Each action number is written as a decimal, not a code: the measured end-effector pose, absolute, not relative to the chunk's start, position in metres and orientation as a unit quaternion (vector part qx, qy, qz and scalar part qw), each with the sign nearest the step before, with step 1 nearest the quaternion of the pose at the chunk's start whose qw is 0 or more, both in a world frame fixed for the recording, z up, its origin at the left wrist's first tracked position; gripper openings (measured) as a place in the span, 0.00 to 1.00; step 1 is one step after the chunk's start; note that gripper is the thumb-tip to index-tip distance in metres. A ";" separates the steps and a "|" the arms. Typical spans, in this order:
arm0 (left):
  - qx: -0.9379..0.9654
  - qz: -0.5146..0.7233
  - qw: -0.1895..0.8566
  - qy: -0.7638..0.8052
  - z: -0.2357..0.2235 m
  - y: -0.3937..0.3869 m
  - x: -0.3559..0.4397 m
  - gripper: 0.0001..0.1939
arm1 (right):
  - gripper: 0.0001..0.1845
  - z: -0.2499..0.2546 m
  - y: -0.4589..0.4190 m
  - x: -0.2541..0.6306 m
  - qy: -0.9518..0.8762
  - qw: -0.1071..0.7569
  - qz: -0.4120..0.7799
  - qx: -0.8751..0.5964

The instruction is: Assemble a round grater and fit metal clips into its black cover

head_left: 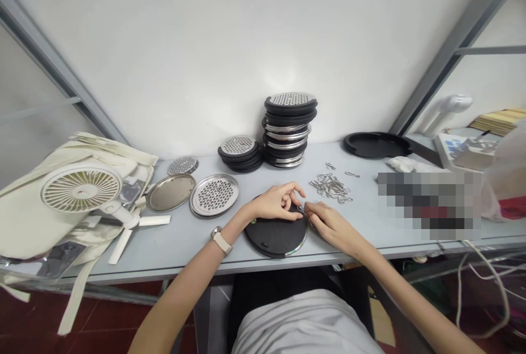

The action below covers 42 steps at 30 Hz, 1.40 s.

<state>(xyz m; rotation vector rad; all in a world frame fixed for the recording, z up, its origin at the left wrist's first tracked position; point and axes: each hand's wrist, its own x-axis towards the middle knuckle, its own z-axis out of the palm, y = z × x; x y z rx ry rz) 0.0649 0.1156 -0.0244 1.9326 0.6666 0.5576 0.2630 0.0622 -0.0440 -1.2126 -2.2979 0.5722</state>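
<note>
My left hand (277, 202) hangs over the far edge of a round black disc with a metal-rimmed underside (276, 238), its fingers curled towards my right hand. My right hand (331, 225) pinches a small metal clip (302, 210) at the disc's upper right edge. The left fingertips are very close to that clip, but whether they grip it is hidden. A loose pile of similar metal clips (331, 187) lies just beyond my right hand, with a couple of separate clips (352, 174) farther back.
Black-rimmed perforated steel discs stand in a tall stack (287, 130) and a short stack (239, 154). Steel discs (214, 195) and a plain tray (171, 192) lie left, beside a white fan (81, 188) on a cream bag (41, 206). A black lid (372, 144) lies back right.
</note>
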 end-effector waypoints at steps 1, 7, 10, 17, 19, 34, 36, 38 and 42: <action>0.795 0.229 0.490 0.277 -0.024 0.115 0.065 0.24 | 0.14 -0.044 0.062 0.263 -0.839 0.238 0.209 -0.443; 0.792 0.225 0.493 0.282 -0.024 0.116 0.066 0.24 | 0.12 -0.047 0.064 0.263 -0.842 0.241 0.209 -0.435; 0.786 0.228 0.501 0.281 -0.024 0.116 0.066 0.23 | 0.13 -0.047 0.064 0.262 -0.834 0.254 0.214 -0.441; 0.785 0.229 0.495 0.292 -0.022 0.115 0.065 0.23 | 0.12 -0.047 0.063 0.262 -0.817 0.269 0.234 -0.453; 0.786 0.227 0.494 0.294 -0.022 0.115 0.065 0.24 | 0.11 -0.048 0.064 0.262 -0.815 0.271 0.237 -0.453; 0.787 0.216 0.505 0.281 -0.020 0.114 0.064 0.23 | 0.11 -0.050 0.065 0.264 -0.812 0.270 0.250 -0.453; 0.787 0.213 0.506 0.281 -0.019 0.113 0.064 0.23 | 0.11 -0.050 0.065 0.264 -0.810 0.274 0.256 -0.451; 0.786 0.208 0.508 0.286 -0.018 0.113 0.064 0.23 | 0.11 -0.050 0.065 0.264 -0.809 0.275 0.262 -0.448; 0.785 0.198 0.509 0.292 -0.017 0.112 0.065 0.23 | 0.11 -0.048 0.065 0.264 -0.804 0.279 0.272 -0.449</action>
